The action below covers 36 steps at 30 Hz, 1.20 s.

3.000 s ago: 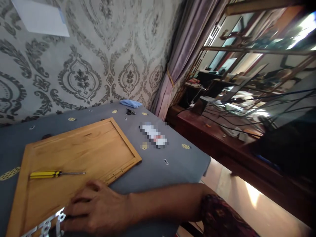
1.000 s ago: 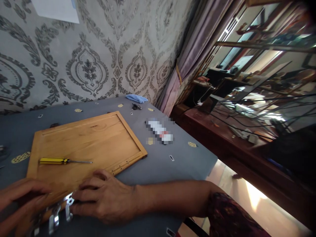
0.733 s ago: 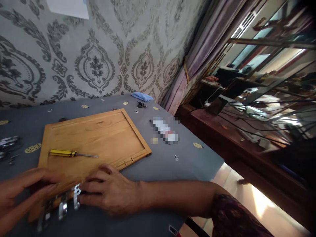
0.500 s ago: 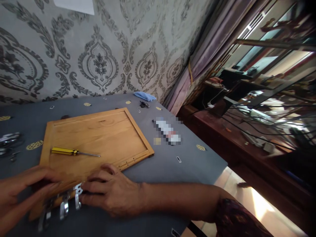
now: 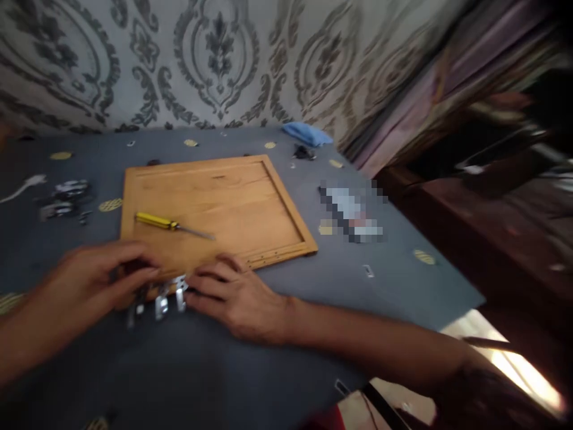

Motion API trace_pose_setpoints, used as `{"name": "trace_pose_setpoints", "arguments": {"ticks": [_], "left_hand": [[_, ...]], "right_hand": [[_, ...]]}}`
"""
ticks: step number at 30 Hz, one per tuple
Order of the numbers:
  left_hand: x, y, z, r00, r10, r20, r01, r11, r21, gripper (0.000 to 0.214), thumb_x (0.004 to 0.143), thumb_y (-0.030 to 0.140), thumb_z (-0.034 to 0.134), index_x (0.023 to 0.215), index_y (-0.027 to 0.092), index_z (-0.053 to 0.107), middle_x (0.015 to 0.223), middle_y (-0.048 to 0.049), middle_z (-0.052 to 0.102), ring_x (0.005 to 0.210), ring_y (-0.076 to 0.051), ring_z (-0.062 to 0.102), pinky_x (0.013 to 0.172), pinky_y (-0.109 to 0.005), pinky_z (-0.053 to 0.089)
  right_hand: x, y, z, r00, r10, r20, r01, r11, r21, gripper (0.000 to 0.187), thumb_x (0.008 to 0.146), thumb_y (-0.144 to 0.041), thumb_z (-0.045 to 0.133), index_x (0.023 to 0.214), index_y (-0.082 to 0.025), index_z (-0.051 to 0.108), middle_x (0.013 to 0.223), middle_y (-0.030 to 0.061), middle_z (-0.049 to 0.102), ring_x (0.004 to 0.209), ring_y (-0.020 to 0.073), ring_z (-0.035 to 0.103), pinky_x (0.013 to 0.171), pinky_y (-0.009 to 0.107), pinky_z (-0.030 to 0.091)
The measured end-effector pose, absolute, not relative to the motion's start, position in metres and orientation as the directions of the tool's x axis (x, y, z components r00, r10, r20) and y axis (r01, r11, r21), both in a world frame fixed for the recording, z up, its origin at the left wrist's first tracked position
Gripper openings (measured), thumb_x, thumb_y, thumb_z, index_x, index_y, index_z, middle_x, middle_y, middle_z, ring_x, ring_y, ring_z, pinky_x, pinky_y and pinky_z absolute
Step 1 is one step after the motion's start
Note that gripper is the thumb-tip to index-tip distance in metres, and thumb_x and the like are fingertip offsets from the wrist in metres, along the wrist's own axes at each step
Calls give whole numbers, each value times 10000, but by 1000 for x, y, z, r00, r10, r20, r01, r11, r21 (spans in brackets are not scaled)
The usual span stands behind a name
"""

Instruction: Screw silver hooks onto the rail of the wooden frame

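A wooden panel [image 5: 224, 197] lies flat on the grey table cloth [image 5: 394, 280]. A silver metal hook rack [image 5: 161, 298] rests along the panel's near edge. My right hand [image 5: 237, 295] lies on the rack's right end, fingers curled over it. At the rack's left end my left hand [image 5: 94, 280] has its fingers bent down onto it. A yellow-handled screwdriver [image 5: 165, 222] lies on the panel just beyond both hands. The picture is smeared by motion.
Loose metal hardware [image 5: 62, 200] lies at the left of the table. A folded blue cloth [image 5: 307, 132] and a small dark object [image 5: 303, 153] sit near the patterned wall. A dark wooden cabinet [image 5: 492, 215] stands to the right of the table edge.
The view has swung down and left, so the panel sits higher in the picture. My left hand came into view and settled on the rack's left end. My right hand stays on the rack.
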<state>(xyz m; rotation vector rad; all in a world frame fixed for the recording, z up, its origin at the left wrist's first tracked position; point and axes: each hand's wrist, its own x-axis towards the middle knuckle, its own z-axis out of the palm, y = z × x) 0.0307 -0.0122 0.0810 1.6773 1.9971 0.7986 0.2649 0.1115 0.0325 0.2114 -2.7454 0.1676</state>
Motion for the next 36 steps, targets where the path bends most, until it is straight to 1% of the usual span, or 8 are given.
{"name": "trace_pose_setpoints", "arguments": {"ticks": [2,4,7,14,18,25,31,36], "left_hand": [[38,-9,92,-150,989,17,765,105,636,231,882,399,599,855,224,747,811,22,753,708,-153,651,624,-192,449],[43,-6,99,-128,992,-7,779,105,619,245,884,373,575,837,190,732,769,7,734,667,-142,625,588,-197,421],[44,-3,100,-109,994,-20,776,97,624,211,891,322,569,834,176,710,762,8,713,671,-131,612,607,-203,427],[45,-3,96,-74,997,-37,768,81,636,147,888,238,568,808,186,679,719,11,684,639,-129,591,581,-225,413],[48,-3,97,-59,998,-35,783,68,618,137,899,218,571,808,185,670,701,21,658,621,-115,559,572,-219,395],[49,-2,99,-38,999,-24,813,45,581,141,902,211,563,822,188,677,719,22,669,634,-115,574,599,-217,419],[54,-3,97,-43,999,-9,799,40,600,132,908,188,568,827,186,672,739,16,678,670,-124,590,630,-234,424],[60,-1,95,-25,1000,-18,797,31,603,127,915,165,563,835,183,660,756,9,671,713,-138,607,660,-250,436]], "right_hand": [[264,112,31,-896,-104,433,-178,975,-136,360,1058,-197,343,1232,-153,655,1281,38,684,1224,219,492,1063,421,359],[262,111,30,-899,-93,428,-181,969,-168,330,1046,-187,384,1241,-149,646,1289,48,680,1228,229,485,1065,435,354],[262,110,28,-887,-75,456,-180,965,-192,308,1041,-182,412,1235,-141,647,1277,61,684,1219,237,487,1061,449,350],[261,109,27,-880,-65,471,-175,965,-194,293,1044,-198,423,1198,-158,668,1252,62,695,1198,232,502,1047,451,364],[261,110,28,-876,-66,478,-178,965,-194,294,1038,-183,422,1200,-146,665,1233,64,699,1186,234,507,1047,447,364],[261,109,26,-887,-74,455,-189,958,-214,307,965,-131,536,1255,-138,636,1254,74,678,1202,240,501,1058,462,364],[260,109,26,-878,-68,474,-189,959,-212,290,982,-131,504,1235,-134,645,1247,67,686,1188,242,509,1048,465,375],[261,109,27,-884,-72,463,-184,962,-202,306,968,-126,526,1251,-139,641,1255,80,681,1186,245,519,1051,470,383]]}}
